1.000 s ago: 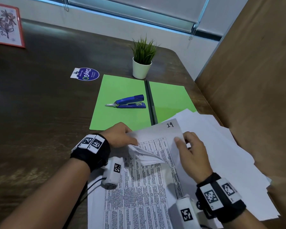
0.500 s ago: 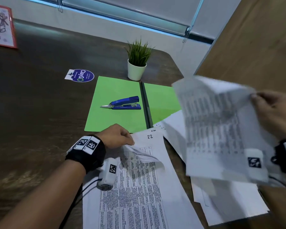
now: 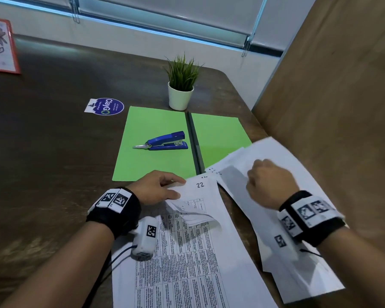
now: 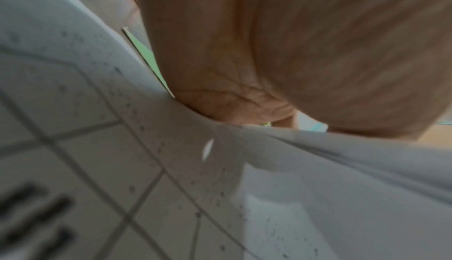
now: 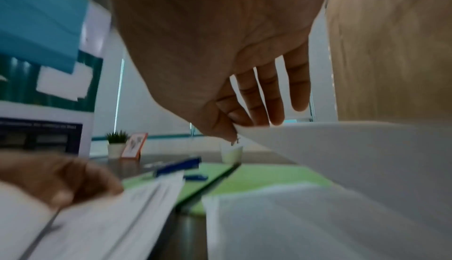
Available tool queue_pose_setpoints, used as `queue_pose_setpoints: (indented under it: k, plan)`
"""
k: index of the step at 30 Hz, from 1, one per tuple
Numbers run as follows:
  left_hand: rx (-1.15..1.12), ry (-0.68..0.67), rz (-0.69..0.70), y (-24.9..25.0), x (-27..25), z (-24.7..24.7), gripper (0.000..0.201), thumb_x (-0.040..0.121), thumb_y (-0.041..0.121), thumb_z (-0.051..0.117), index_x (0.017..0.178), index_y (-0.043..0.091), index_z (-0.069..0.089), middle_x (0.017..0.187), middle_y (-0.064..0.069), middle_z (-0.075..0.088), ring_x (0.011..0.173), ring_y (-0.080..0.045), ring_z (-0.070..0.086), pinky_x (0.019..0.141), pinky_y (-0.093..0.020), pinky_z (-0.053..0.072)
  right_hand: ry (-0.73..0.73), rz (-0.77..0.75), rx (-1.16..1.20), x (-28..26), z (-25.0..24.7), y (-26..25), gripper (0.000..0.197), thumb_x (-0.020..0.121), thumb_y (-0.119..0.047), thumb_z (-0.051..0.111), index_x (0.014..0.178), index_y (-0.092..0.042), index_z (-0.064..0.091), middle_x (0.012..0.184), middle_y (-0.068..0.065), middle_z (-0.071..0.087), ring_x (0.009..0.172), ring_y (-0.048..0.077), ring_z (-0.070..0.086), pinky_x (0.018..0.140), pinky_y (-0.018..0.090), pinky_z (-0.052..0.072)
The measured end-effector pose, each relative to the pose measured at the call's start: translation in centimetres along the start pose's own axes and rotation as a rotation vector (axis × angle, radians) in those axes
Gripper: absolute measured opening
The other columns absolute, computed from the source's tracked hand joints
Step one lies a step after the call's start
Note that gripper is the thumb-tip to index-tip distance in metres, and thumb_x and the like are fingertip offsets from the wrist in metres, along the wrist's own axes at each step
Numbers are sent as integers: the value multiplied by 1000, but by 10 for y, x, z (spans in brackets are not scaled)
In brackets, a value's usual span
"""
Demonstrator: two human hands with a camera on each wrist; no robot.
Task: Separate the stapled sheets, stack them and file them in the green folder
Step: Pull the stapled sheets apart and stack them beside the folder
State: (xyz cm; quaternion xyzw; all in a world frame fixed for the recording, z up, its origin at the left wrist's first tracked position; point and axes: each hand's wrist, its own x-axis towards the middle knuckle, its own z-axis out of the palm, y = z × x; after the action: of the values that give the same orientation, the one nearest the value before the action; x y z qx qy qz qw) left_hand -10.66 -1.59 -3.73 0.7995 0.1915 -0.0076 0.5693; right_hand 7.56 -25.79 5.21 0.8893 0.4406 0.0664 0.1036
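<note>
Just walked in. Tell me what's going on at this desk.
A person is pulling stapled sheets apart. The left hand pins the top corner of the stapled packet, whose top page is marked 22. The right hand pinches a loose sheet above the pile of separated sheets to the right. The green folder lies open beyond them, with only a blue stapler resting on it.

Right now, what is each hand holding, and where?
Right hand pinches a loose sheet at its corner. Left hand grips the stapled sheets at their top-left corner.

One stapler [image 3: 165,141] — two hands [image 3: 156,187].
</note>
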Motion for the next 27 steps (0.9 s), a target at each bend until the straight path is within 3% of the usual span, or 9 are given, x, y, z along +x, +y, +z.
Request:
queue_pose_setpoints:
  k: [4,7,12,14,16,20,22,24,27]
  plan:
    - [1,-16,8,2,0,0,41,85,9,76,115,36,68,115,6,73,108,-14,69,103,-31,51,-170,40,13,1,43,-12,27,96,-29,45,90,-13,66,106,4,56,107,26,55,69,30,37]
    - [0,-14,20,2,-1,-1,33,86,8,76,111,30,72,111,8,75,106,-12,69,102,-31,51,-260,98,169,0,48,-12,40,100,-44,44,74,-19,61,91,1,58,96,28,62,71,30,42]
    - [28,-7,39,-4,0,-3,10,82,20,80,88,28,80,93,10,78,92,-13,71,94,-37,54,-58,199,535,0,46,-25,26,89,-48,59,77,-27,67,83,-9,70,83,20,65,76,34,54]
    - [18,-3,44,-2,-3,-2,5,80,30,83,84,27,80,87,9,77,81,-11,68,82,-36,54,-59,176,681,-3,50,-37,17,86,-43,62,82,-29,70,85,-11,72,81,18,66,78,36,55]
    - [-3,4,24,3,-7,0,25,77,50,80,82,25,81,84,4,77,76,-11,65,74,-33,50,-81,146,777,-7,55,-50,11,88,-36,63,88,-29,72,88,-10,74,82,17,67,80,37,56]
    - [-34,26,-73,8,-9,2,70,74,79,50,79,16,81,93,2,79,95,-15,70,95,-36,44,-72,142,927,-13,62,-61,32,82,-51,69,100,-25,74,87,-10,73,81,9,67,78,31,55]
    - [-56,31,-101,6,-7,1,71,77,76,53,81,10,80,86,0,79,86,-19,72,95,-37,47,-73,155,1052,-16,63,-64,51,72,-70,64,95,-26,75,84,-10,74,82,7,68,78,29,55]
    - [-63,20,-88,2,-6,1,46,82,58,68,80,14,81,82,-1,78,81,-22,72,95,-41,52,-70,166,1128,-16,64,-64,56,66,-76,61,88,-26,75,82,-10,75,82,7,69,78,29,54]
    - [-27,42,-39,-2,-2,2,5,81,30,82,85,26,81,90,9,78,88,-7,69,98,-35,50,-75,166,1211,-20,57,-65,48,72,-72,66,75,-25,75,72,-12,72,71,5,65,70,23,50]
